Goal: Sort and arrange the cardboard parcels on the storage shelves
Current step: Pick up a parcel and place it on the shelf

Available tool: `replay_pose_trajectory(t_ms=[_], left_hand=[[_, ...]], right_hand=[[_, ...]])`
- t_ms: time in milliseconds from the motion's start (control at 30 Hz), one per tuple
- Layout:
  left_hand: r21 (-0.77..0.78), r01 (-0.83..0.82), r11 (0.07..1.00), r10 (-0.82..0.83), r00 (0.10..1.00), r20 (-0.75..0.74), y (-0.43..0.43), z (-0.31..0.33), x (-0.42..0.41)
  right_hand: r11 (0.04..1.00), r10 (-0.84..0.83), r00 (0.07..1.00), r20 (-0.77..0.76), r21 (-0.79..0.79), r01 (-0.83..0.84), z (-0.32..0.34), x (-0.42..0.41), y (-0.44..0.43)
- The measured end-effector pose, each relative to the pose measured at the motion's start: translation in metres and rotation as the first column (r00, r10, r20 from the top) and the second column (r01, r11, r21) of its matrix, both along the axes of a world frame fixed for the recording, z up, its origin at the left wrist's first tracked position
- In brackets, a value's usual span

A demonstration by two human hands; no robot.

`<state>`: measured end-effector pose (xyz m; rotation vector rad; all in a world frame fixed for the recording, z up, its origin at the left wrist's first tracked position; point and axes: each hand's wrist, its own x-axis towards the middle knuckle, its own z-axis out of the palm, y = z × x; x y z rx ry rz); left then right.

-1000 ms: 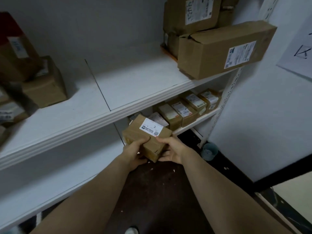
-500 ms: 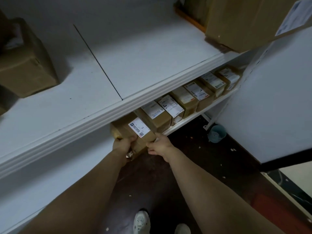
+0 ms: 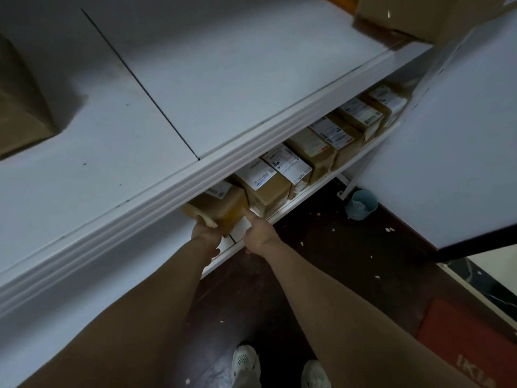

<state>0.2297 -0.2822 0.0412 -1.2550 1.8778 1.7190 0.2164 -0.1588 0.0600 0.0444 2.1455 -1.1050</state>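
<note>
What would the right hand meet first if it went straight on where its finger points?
Probably the parcel gripped by the left hand, at its right front corner; the right hand has its fingertip almost on it, though depth is unclear.

Storeroom: white shelves (image 3: 195, 175) lined with labelled cardboard parcels (image 3: 268, 189), littered dark floor (image 3: 321, 247).

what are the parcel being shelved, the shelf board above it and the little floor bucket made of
Parcel: brown cardboard, mostly matte, with a white paper label on top. Shelf board: smooth white board, painted or laminated, scuffed with dark marks; core hidden. Bucket: pale blue, plastic or painted metal, unclear.
</note>
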Motion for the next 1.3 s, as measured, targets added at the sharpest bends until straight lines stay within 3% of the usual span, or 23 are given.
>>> replay_pose_trajectory(t_ms=[100, 200, 333, 533, 767, 967, 1067, 1133, 1233, 1300], left_hand=[[-0.054, -0.037, 0.998, 0.035, 0.999, -0.027, -0.001, -0.005, -0.007], [-0.067, -0.151, 0.986, 0.15, 0.988, -0.024, -0.002, -0.012, -0.015], [-0.129, -0.117, 0.985, 0.116, 0.993, -0.016, -0.004, -0.023, -0.022], [-0.019, -0.104, 0.994, 0.101, 0.987, -0.124, -0.009, -0.03, -0.027], [-0.053, -0.037, 0.998, 0.029, 0.989, -0.144, -0.012, -0.037, -0.028], [0.157, -0.209, 0.965, 0.225, 0.969, -0.097, 0.006, -0.019, -0.025], [0.115, -0.232, 0.966, 0.247, 0.96, -0.134, 0.004, -0.026, -0.024], [0.28, -0.311, 0.908, 0.343, 0.937, -0.073, 0.005, -0.027, -0.023], [0.239, -0.291, 0.926, 0.305, 0.952, -0.02, -0.001, -0.032, -0.022], [0.048, -0.12, 0.992, 0.122, 0.991, -0.047, -0.004, -0.035, -0.029]], right_hand=[[0.985, 0.145, 0.987, -0.062, 0.102, -0.138, 0.0, -0.004, 0.0], [0.958, 0.222, 0.95, -0.222, 0.232, -0.17, -0.005, -0.009, -0.004], [0.904, 0.364, 0.866, -0.343, 0.354, -0.24, -0.015, -0.021, -0.01], [0.764, 0.591, 0.746, -0.306, 0.51, -0.395, -0.026, -0.038, -0.028], [0.745, 0.601, 0.751, -0.273, 0.531, -0.403, -0.036, -0.037, -0.041], [0.771, 0.571, 0.772, -0.281, 0.506, -0.386, -0.03, -0.028, -0.031], [0.776, 0.572, 0.766, -0.293, 0.494, -0.391, -0.029, -0.024, -0.031], [0.776, 0.576, 0.764, -0.291, 0.489, -0.398, -0.029, -0.021, -0.031], [0.763, 0.59, 0.76, -0.272, 0.495, -0.416, -0.029, -0.021, -0.03], [0.749, 0.607, 0.757, -0.243, 0.493, -0.442, -0.03, -0.024, -0.031]])
